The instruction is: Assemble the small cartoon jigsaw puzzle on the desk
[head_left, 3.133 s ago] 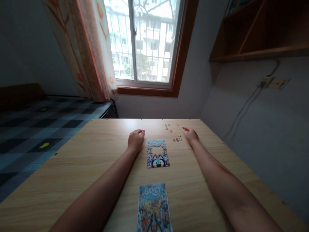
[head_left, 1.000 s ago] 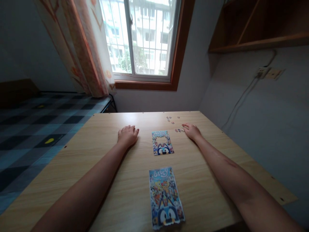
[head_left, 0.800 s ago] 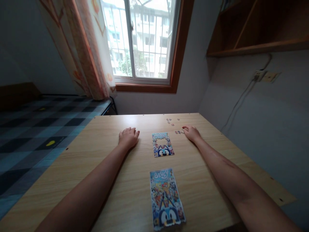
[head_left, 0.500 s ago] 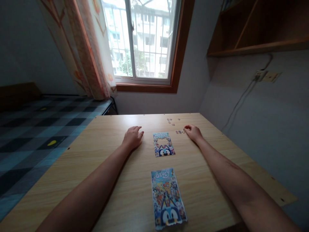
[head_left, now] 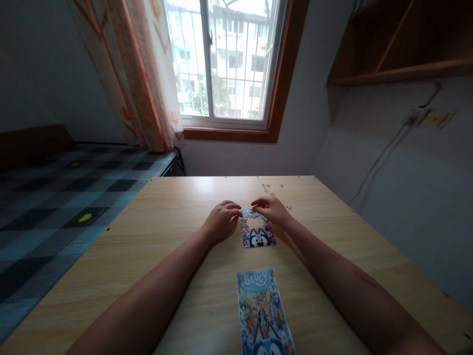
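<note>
A partly assembled jigsaw puzzle (head_left: 257,239) lies flat on the table, with a gap in its middle where bare wood shows. My left hand (head_left: 223,221) rests at the puzzle's left edge, fingers loosely apart and holding nothing. Over the puzzle's top right part is my right hand (head_left: 272,211), thumb and forefinger pinched on a small puzzle piece that the fingers mostly hide. Nearer to me lies the picture sheet (head_left: 263,310), printed with the word Bluey, many small figures and a blue dog's head.
Several loose puzzle pieces (head_left: 272,194) are scattered behind my right hand on the wooden table (head_left: 166,266). A bed with a checked cover (head_left: 92,192) stands to the left. A window (head_left: 236,64) is beyond the table, and a wall shelf (head_left: 399,74) hangs at the right.
My right hand has moved left from the loose pieces to over the puzzle. My left hand has come right to the puzzle's edge. The view has shifted slightly.
</note>
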Demonstrator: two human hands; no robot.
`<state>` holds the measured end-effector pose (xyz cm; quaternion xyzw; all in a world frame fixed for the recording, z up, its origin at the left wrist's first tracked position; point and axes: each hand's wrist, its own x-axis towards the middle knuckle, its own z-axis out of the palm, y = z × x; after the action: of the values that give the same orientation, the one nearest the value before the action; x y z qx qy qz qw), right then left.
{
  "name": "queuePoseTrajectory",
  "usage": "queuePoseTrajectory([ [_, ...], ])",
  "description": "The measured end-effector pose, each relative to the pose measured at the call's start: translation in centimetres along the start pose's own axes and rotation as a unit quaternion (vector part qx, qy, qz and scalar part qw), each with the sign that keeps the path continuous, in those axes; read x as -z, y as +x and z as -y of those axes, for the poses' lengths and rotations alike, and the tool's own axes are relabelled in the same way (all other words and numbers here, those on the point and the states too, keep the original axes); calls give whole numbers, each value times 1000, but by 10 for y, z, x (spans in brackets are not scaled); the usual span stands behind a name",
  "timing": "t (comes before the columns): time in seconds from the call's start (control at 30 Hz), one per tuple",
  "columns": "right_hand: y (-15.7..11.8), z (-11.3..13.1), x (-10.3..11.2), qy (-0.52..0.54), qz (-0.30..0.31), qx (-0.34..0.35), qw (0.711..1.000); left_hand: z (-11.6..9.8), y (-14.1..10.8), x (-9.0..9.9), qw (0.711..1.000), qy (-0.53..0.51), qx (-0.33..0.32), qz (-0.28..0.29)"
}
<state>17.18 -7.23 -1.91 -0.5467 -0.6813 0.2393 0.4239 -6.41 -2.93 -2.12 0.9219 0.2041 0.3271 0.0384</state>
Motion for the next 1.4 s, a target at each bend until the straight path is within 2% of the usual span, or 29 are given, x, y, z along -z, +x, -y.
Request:
queuePoseTrajectory([
  [0.13, -7, 6, -22, -64, 5, -14, 998, 4, -1, -4, 1000, -12, 2, 19],
  [0.37, -12, 7, -21, -202, -25, 36, 978, 3, 1, -6, 998, -22, 2, 59],
  [0.5, -12, 7, -13, -204, -46, 59, 976, 1, 1, -5, 998, -16, -5, 60],
  [0.77, -13, -9, 21, -203, -130, 59, 969, -10, 1, 0, 994, 27, -29, 99],
  [1.03, -23, -13, 11, -251, -12, 138, 958, -15, 1, 3, 991, 49, -42, 114],
  [1.23, -23, -19, 13, -235, 29, 140, 961, -30, 5, -1, 986, 50, -43, 156],
  [1.4, -24, -23, 14, -215, 47, 135, 966, -33, 5, -4, 985, 45, -33, 162],
])
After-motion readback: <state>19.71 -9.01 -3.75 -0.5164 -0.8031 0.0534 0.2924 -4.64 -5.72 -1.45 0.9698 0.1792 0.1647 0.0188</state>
